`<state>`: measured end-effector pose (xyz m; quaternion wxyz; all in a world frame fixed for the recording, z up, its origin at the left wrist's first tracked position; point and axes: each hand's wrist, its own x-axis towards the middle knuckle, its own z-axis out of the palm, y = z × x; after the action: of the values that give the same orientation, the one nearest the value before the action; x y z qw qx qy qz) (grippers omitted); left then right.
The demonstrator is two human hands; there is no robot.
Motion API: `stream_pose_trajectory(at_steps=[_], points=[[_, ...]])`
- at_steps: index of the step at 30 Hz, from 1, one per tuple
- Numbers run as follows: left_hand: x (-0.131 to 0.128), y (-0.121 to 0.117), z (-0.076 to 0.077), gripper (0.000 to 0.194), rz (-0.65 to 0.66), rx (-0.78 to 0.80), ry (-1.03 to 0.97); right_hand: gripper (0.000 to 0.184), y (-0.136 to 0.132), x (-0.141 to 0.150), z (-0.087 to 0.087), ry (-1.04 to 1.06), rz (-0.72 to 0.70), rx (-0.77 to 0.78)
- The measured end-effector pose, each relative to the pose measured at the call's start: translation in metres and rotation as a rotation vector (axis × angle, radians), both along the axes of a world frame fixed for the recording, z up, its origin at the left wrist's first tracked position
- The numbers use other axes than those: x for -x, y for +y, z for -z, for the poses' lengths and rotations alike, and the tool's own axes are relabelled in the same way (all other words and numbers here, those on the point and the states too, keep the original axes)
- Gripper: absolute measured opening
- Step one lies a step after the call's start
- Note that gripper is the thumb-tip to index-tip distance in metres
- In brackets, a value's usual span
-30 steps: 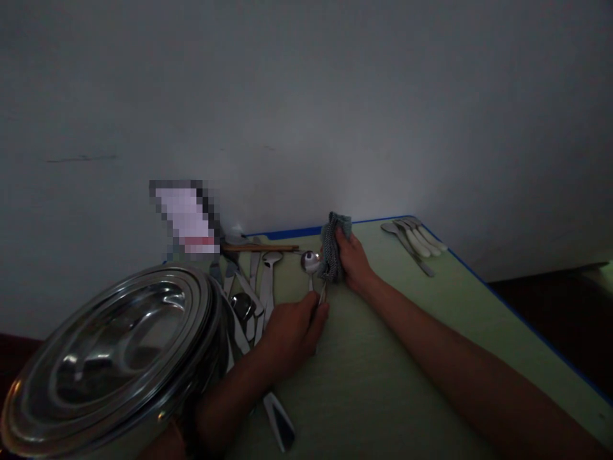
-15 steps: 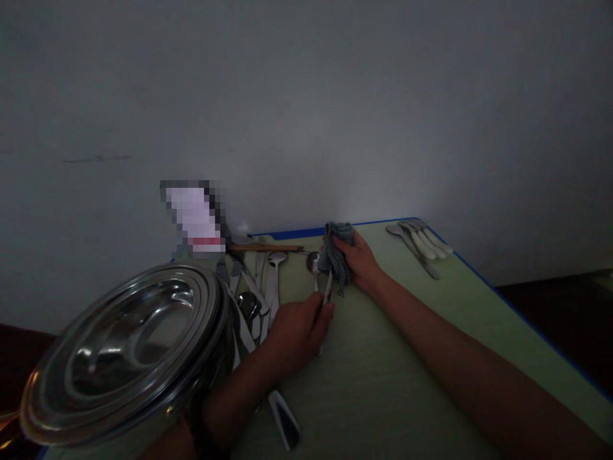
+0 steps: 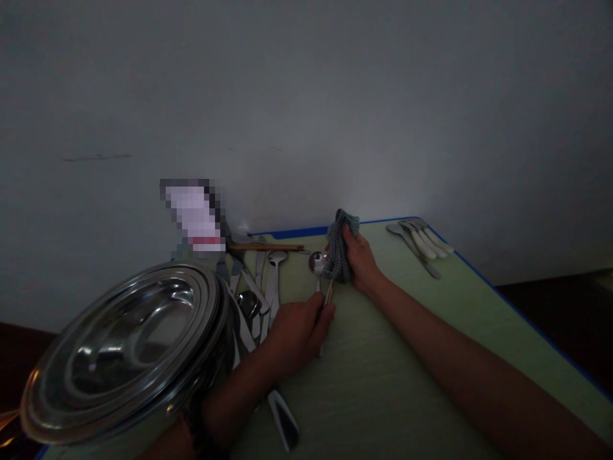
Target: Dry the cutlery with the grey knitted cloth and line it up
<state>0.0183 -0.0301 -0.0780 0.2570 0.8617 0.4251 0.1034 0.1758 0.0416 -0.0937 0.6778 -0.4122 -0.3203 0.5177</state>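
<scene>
My left hand [image 3: 299, 332] is closed around the thin handle of a piece of metal cutlery [image 3: 329, 294]. Its upper end is hidden inside a grey-green patterned cloth [image 3: 340, 249], so I cannot tell its kind. My right hand [image 3: 360, 259] grips that cloth, bunched around the cutlery. Just left of the cloth shows the bowl of a metal spoon [image 3: 317, 262], its handle running down behind my left hand. Left of my left hand, loose spoons and other cutlery lie in a jumble, among them a spoon [image 3: 276, 259] with its bowl at the far end.
Steel basins or lids [image 3: 119, 345] are stacked at the left, close to my left forearm. A pair of chopsticks [image 3: 268, 246] lies across the back. Several light-handled utensils [image 3: 424, 243] and a metal spoon [image 3: 414, 249] lie at the far right. A pixelated screen [image 3: 194, 214] stands back left.
My right hand and the cloth have shifted slightly up along the cutlery, and the cloth is bunched differently. More of the spoon bowl beside it shows. My left hand stays in place.
</scene>
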Motion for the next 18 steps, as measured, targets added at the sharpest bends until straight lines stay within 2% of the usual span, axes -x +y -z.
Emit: stream_pose_trajectory(at_steps=[6, 10, 18], points=[[0.0, 0.0008, -0.0009, 0.028, -0.012, -0.003, 0.005, 0.031, 0.0019, -0.002, 0.0035, -0.024, -0.034, -0.031], [0.0, 0.0004, -0.0013, 0.027, 0.0, -0.009, 0.02, 0.029, 0.0045, -0.0031, 0.0057, -0.061, 0.029, -0.029], [0.0001, -0.0019, -0.002, 0.025, 0.041, -0.012, 0.016, 0.031, 0.0022, -0.0037, -0.0029, -0.127, 0.112, 0.051]])
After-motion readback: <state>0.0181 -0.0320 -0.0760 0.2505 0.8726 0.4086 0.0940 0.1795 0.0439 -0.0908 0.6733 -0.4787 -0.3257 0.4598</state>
